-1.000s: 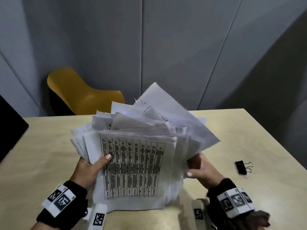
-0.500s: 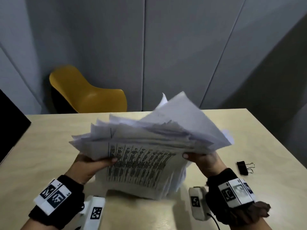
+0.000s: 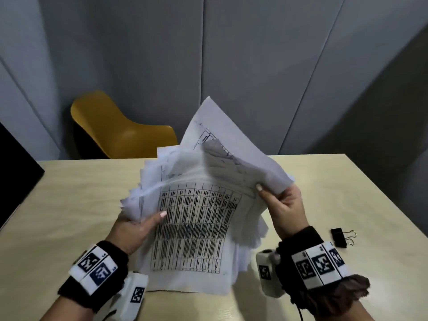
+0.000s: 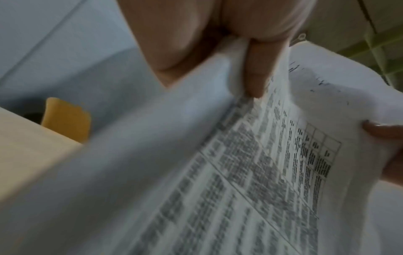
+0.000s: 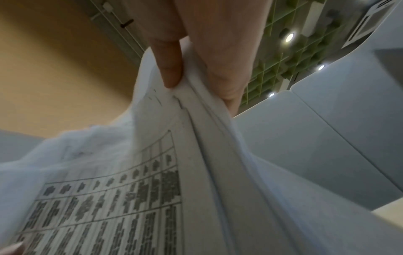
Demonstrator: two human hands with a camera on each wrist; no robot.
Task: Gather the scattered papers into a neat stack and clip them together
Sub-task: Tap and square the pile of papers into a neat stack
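Note:
A loose bundle of white papers [image 3: 196, 218] stands nearly upright over the table, its top sheet printed with a table of dark text, its upper edges fanned and uneven. My left hand [image 3: 139, 224] grips the bundle's left edge, thumb on the printed face. My right hand [image 3: 281, 205] grips the upper right edge, thumb in front. Close up, the left wrist view has my left hand [image 4: 255, 72] pinching the papers [image 4: 250, 172]. My right hand [image 5: 191, 72] pinches the sheets [image 5: 174, 189] in the right wrist view. A black binder clip [image 3: 340, 237] lies on the table right of my right wrist.
The light wooden table [image 3: 69, 216] reaches to a far edge near a yellow chair [image 3: 118, 133]. A black object [image 3: 16, 163] juts in at the left edge. Grey wall panels stand behind.
The bundle tipped flat half a second ago and now stands up again, turned more to the right. My right hand has risen to the upper right edge.

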